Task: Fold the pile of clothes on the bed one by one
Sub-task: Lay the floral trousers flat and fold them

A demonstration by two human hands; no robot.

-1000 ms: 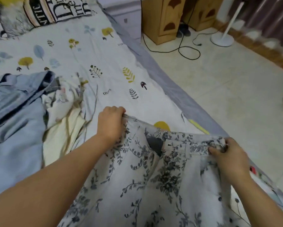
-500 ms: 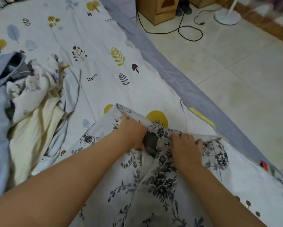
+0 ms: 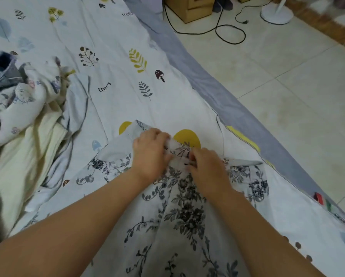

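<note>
Both hands sit close together at the top edge of a floral garment (image 3: 187,212), almost touching. The left hand (image 3: 150,154) has its fingers curled over the edge, gripping the cloth. The right hand (image 3: 206,166) pinches the same edge just beside it, fingertips bunched on the fabric between the two hands. Bare forearms run back from both hands toward the bottom of the view.

The floral garment is pale with a grey and black flower print. It lies spread on the bed sheet (image 3: 117,62), and its two upper corners fan out to either side of the hands, one folded over beyond the left hand so its plain inner side shows.

To the left of the garment, near but apart from it, lies the pile of clothes (image 3: 25,116): a cream piece, a white printed piece on top of it, and blue and grey cloth at the far left edge of the view.

The bed sheet is white with leaves, mushrooms and yellow shapes, with a grey border (image 3: 207,82) on the side right of the garment. Beyond that border is a tiled floor (image 3: 287,86). Far beyond the garment on the floor are a black cable (image 3: 227,35), a wooden cabinet (image 3: 189,9) and the white round base of a fan (image 3: 276,14).
</note>
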